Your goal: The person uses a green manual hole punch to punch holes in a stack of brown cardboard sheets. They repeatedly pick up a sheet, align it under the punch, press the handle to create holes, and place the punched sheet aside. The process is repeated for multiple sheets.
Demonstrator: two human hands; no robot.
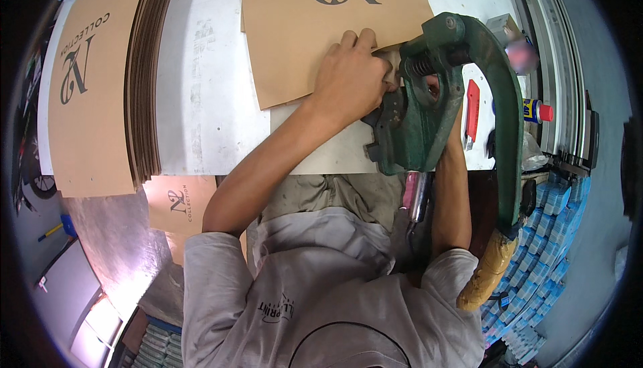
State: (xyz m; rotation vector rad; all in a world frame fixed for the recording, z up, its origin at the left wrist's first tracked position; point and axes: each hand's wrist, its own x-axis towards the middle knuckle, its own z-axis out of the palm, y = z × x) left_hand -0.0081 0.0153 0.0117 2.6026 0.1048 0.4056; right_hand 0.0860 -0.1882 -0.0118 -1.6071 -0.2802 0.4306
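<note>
A brown kraft paper bag (301, 53) with a black printed logo lies flat on the white table, its near right corner reaching up to a green hand-lever press (429, 120). My left hand (351, 73) rests on that corner with bent fingers, thumb and forefinger closed on the edge beside the press head. Behind the press frame is my right hand (434, 85). Only a bit of its fingers shows through the gap, so what it touches is hidden. The press's long curved lever ends in a handle wrapped in yellowish tape (487, 271), near my right upper arm.
At the left stands a thick stack of brown printed bags (100, 100). Right of the press lie a red utility knife (472, 110) and a spray can with a red cap (537, 111). Blue-wrapped bundles (542, 241) are piled below the table's right side. Another brown printed piece (177, 200) lies below left.
</note>
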